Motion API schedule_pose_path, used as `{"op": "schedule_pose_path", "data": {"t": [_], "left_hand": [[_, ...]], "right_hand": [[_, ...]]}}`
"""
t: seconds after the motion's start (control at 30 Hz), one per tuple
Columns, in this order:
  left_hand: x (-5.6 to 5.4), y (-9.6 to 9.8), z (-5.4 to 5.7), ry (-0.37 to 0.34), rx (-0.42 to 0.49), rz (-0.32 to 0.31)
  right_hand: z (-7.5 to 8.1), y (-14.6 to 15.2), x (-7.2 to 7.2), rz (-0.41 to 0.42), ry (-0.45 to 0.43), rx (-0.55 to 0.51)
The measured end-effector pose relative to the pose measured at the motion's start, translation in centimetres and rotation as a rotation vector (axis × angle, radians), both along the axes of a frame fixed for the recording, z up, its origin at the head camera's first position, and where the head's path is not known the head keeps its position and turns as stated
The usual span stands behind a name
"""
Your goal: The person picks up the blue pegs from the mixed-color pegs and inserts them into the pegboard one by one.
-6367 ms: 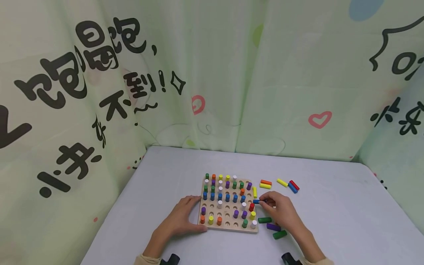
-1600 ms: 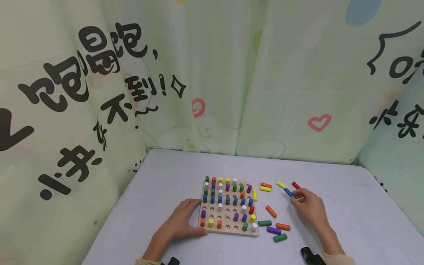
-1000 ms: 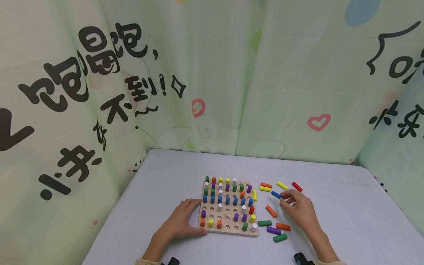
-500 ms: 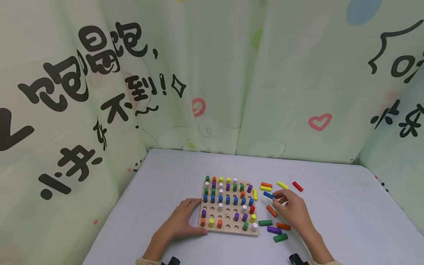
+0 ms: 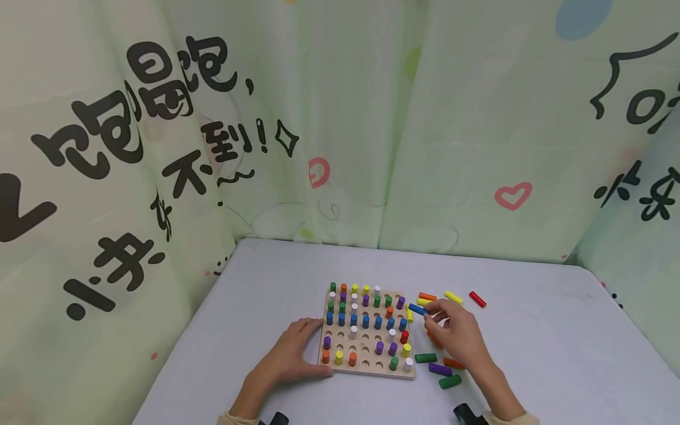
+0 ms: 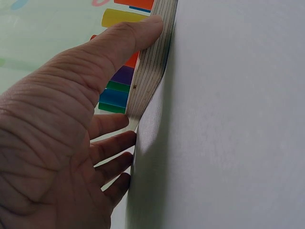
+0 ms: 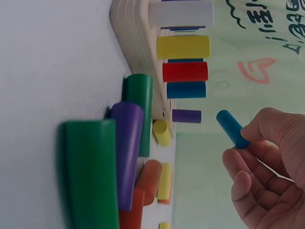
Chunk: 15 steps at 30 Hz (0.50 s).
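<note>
A wooden pegboard (image 5: pixel 372 370) with coloured pegs standing in its holes lies on the table. One full row of blue pegs (image 5: pixel 365 321) crosses its middle; other rows hold mixed colours and some bare holes. My left hand (image 5: pixel 294 349) rests at the board's near left corner, thumb along the front edge and fingers by the left side. Between thumb and fingertips, my right hand (image 5: pixel 455 332) pinches a blue peg (image 7: pixel 232 129), tilted and raised just off the board's right edge. In the right wrist view it is apart from the standing pegs.
Right of the board lie loose pegs: green (image 5: pixel 450 382), purple (image 5: pixel 440 369), orange (image 5: pixel 427 296), yellow (image 5: pixel 454 297) and red (image 5: pixel 477 299). A yellow peg (image 5: pixel 409 314) lies against the board's right side. A printed curtain (image 5: pixel 425 177) hangs behind the table.
The blue peg held first now stands at the right end of the blue row. My right hand has taken another from beside the red peg and carried it left. My left hand stays put.
</note>
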<state>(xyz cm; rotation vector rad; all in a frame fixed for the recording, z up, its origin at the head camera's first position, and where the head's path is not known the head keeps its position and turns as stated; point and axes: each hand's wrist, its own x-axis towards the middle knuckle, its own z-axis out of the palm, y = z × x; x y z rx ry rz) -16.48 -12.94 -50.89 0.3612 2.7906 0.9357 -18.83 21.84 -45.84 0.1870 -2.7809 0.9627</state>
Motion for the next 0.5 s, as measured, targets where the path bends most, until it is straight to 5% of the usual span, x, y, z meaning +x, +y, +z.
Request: {"op": "schedule_pose_path", "data": {"t": [0.5], "left_hand": [[0.1,-0.1,0.1,0.004,-0.003,-0.009]], "right_hand": [[0.1,-3.1,0.0,0.084,0.048,-0.051]]}}
